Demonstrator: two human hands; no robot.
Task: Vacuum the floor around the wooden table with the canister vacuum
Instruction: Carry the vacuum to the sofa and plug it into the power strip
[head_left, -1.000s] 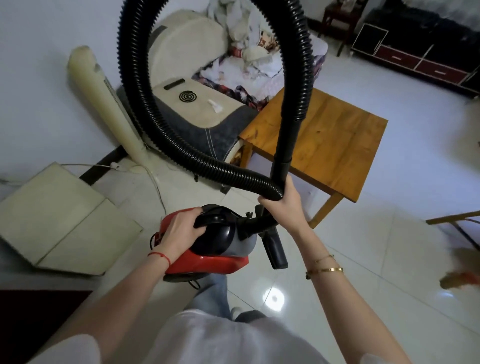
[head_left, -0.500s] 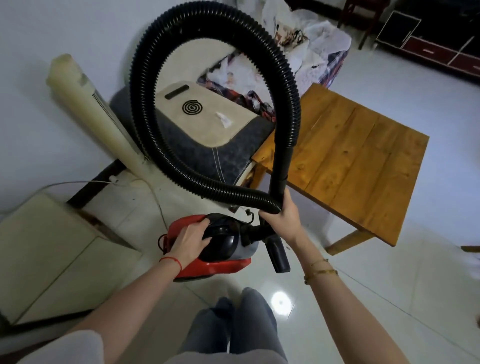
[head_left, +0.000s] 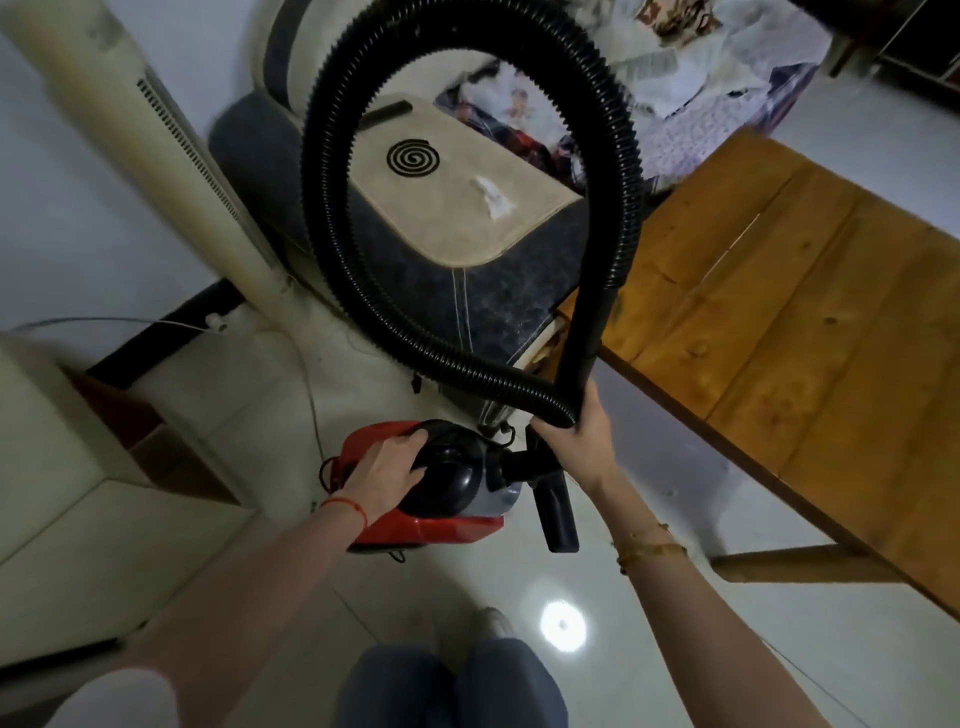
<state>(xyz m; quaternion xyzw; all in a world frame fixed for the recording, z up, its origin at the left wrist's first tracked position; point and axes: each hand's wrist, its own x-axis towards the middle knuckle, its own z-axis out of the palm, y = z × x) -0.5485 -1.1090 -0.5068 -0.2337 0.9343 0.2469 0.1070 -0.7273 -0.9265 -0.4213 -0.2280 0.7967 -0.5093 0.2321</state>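
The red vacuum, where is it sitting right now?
In the head view the red vacuum sits on the pale floor low in the centre, under the left hand, just in front of the grey sofa arm and left of the wooden table.

Off to the left there's a tall cream tower fan (head_left: 156, 135) leaning against the white wall. Next to it sits a grey-and-beige sofa (head_left: 467, 270) with a black mosquito coil (head_left: 414, 157) and a scrap of white tissue (head_left: 493, 195) on its armrest, plus crumpled bedding (head_left: 691, 78) heaped further back. A beige cabinet (head_left: 78, 493) fills the lower left.
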